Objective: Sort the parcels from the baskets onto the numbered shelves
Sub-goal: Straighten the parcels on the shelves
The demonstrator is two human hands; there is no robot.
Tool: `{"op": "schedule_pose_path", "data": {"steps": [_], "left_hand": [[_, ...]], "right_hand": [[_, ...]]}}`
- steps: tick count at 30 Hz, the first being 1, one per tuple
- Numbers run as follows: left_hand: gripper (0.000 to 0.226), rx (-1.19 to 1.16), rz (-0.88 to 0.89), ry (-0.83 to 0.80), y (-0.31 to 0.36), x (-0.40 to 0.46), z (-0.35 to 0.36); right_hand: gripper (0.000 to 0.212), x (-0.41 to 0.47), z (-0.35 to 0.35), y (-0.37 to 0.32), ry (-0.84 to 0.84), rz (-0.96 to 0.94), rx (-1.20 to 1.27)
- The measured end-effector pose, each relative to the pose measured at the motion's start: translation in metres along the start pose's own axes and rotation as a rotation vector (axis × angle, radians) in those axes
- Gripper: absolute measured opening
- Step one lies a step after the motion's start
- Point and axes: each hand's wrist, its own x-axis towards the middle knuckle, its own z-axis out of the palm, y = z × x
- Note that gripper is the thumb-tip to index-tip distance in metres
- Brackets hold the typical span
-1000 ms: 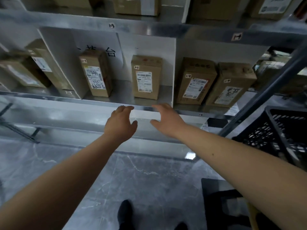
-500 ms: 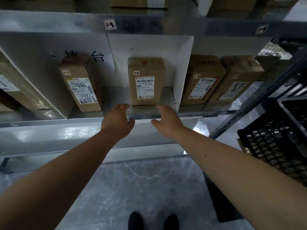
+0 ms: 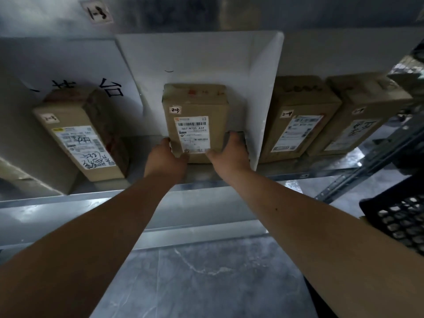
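Observation:
A brown cardboard parcel (image 3: 195, 111) with a white barcode label stands upright on the metal shelf (image 3: 151, 187), in the bay right of a tag marked 1-3 (image 3: 97, 13). My left hand (image 3: 164, 158) grips its lower left corner. My right hand (image 3: 230, 153) grips its lower right corner, close to the white divider (image 3: 263, 99). Both arms reach forward over the shelf's front edge.
Another labelled parcel (image 3: 85, 134) leans in the same bay to the left. Two more parcels (image 3: 298, 115) (image 3: 360, 113) stand right of the divider. A black plastic basket (image 3: 403, 219) sits at the right. Grey marbled floor (image 3: 202, 283) lies below.
Both hands moved forward from the shelf's front edge and took hold of the middle parcel's lower corners. The view moved closer to the shelf.

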Motion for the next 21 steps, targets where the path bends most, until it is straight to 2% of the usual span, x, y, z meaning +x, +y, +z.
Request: {"op": "schedule_pose_path", "data": {"steps": [6,12,16,18,21], "left_hand": [[0.042,-0.198,-0.076,0.070,0.002,0.005,0.016],[0.044,-0.238,-0.094,0.092,0.003,0.007,0.016],[0.053,-0.211,-0.098,0.088,0.001,0.007,0.015],[0.061,-0.185,-0.123,0.076,0.000,-0.001,0.012],[0.059,-0.151,-0.143,0.023,-0.007,-0.023,0.005]], "right_hand": [[0.041,0.018,0.004,0.002,-0.017,0.013,0.005],[0.044,0.026,0.005,0.006,-0.040,-0.003,-0.002],[0.046,0.022,0.003,0.010,-0.059,0.003,0.040],[0.048,0.013,0.002,0.015,-0.055,0.003,0.030],[0.043,-0.010,0.003,0.028,-0.105,-0.011,-0.027]]}}
